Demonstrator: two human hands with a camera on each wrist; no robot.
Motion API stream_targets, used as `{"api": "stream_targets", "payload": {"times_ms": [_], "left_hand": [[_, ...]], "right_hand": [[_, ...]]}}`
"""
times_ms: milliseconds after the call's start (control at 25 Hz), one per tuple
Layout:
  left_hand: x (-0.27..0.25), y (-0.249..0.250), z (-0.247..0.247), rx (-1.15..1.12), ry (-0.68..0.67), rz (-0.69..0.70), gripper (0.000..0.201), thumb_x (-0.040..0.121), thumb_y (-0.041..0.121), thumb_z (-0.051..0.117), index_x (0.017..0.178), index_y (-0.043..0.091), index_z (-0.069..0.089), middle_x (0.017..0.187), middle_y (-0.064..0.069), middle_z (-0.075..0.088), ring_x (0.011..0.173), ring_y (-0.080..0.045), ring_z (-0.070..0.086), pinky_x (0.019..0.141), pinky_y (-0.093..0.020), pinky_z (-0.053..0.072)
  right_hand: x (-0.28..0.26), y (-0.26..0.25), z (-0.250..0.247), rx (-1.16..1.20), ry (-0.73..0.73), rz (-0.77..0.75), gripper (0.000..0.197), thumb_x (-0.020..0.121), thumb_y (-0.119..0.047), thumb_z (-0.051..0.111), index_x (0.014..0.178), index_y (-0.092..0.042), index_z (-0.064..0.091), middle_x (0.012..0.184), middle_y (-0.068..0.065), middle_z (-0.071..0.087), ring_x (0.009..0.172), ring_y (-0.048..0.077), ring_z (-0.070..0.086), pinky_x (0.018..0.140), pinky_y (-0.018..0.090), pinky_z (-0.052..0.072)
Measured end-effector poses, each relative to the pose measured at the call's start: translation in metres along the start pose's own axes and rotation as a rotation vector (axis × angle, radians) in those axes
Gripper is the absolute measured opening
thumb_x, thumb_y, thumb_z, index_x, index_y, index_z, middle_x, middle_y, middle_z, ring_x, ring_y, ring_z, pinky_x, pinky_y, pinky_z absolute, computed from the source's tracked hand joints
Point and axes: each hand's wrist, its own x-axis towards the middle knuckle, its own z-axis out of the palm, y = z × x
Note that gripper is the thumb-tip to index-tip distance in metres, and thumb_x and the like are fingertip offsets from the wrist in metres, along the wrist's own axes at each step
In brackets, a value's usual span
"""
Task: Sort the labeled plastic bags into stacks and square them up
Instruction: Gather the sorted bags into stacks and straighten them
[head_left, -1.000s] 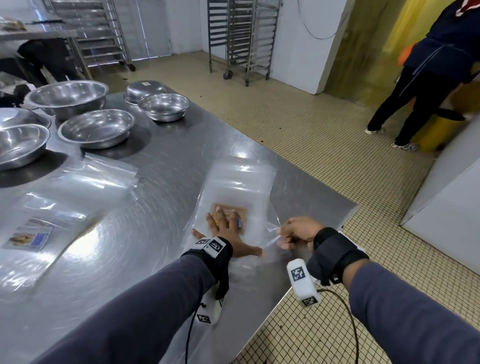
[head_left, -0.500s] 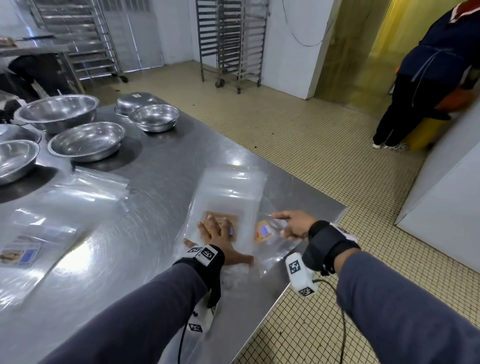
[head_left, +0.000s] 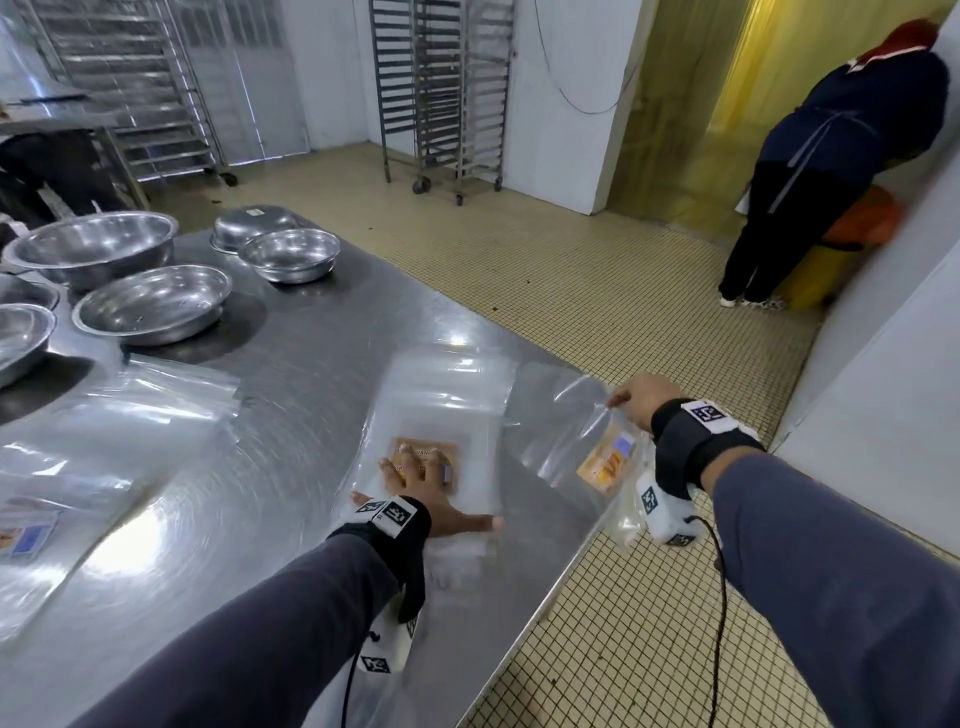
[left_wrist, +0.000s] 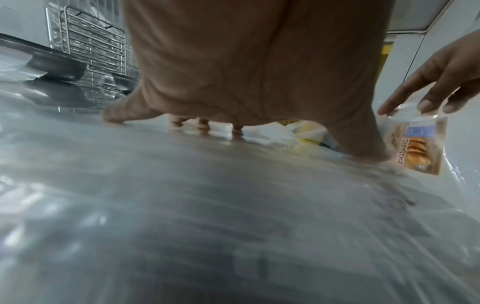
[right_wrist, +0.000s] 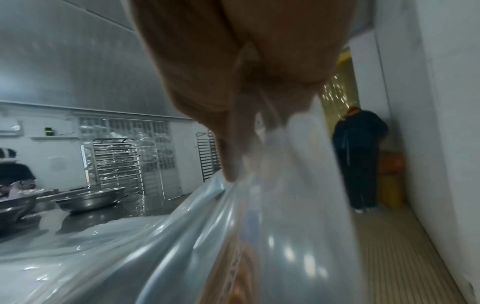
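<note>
Left hand (head_left: 415, 496) flat, fingers spread, pressing stack (head_left: 441, 415) on table (head_left: 291, 364) near right edge. Right hand (head_left: 641, 402) pinches bag (head_left: 571, 441), lifted past table edge, just right of stack.
Left wrist: fingertips (left_wrist: 114, 118) press plastic; bag label (left_wrist: 415, 148) upright beside thumb.
Right wrist: fingers (right_wrist: 228, 160) closed on bag (right_wrist: 259, 236) top edge; bowl (right_wrist: 91, 199) behind.

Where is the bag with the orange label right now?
In the head view the bag hangs off the table's right edge, pinched by the right hand, beside the stack under the left hand.
</note>
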Motion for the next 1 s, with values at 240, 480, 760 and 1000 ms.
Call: {"api": "stream_targets", "payload": {"times_ms": [240,480,760,1000], "left_hand": [[0.005,0.005,-0.027,0.035,0.106,0.051,0.076,0.073,0.078,0.045,0.133,0.030,0.045,0.152,-0.008,0.024,0.142,-0.033,0.009,0.115,-0.050,0.011],[-0.002,0.010,-0.077,-0.496,0.268,0.176,0.068,0.090,0.054,0.046,0.140,0.009,0.037,0.134,-0.016,0.049,0.120,-0.030,0.050,0.097,-0.035,0.040],[-0.002,-0.037,-0.072,-1.186,0.106,0.118,0.064,0.090,0.014,0.060,0.143,0.006,0.024,0.098,-0.010,0.058,0.071,-0.021,0.059,0.057,-0.027,0.054],[0.007,-0.063,-0.054,-0.853,0.145,0.105,0.068,0.086,-0.004,0.059,0.145,0.003,0.025,0.123,-0.013,0.055,0.104,-0.032,0.058,0.083,-0.036,0.050]], "right_hand": [[-0.006,-0.024,-0.020,-0.143,0.301,-0.253,0.063,0.084,0.014,0.041,0.141,-0.014,0.041,0.152,-0.004,0.029,0.129,0.023,0.044,0.102,0.037,0.042],[-0.014,-0.070,-0.023,0.402,0.447,-0.406,0.061,0.086,0.016,0.038,0.140,-0.012,0.042,0.150,-0.002,0.032,0.128,0.018,0.042,0.108,0.026,0.032],[-0.017,-0.086,0.087,0.888,0.017,-0.207,0.059,0.088,0.015,0.041,0.140,-0.012,0.040,0.148,0.001,0.029,0.072,0.013,0.054,0.048,0.013,0.045],[-0.025,-0.086,0.144,0.618,-0.062,-0.132,0.077,0.080,0.000,0.065,0.146,-0.011,0.026,0.141,0.010,0.044,0.130,0.028,0.043,0.108,0.034,0.035]]}}
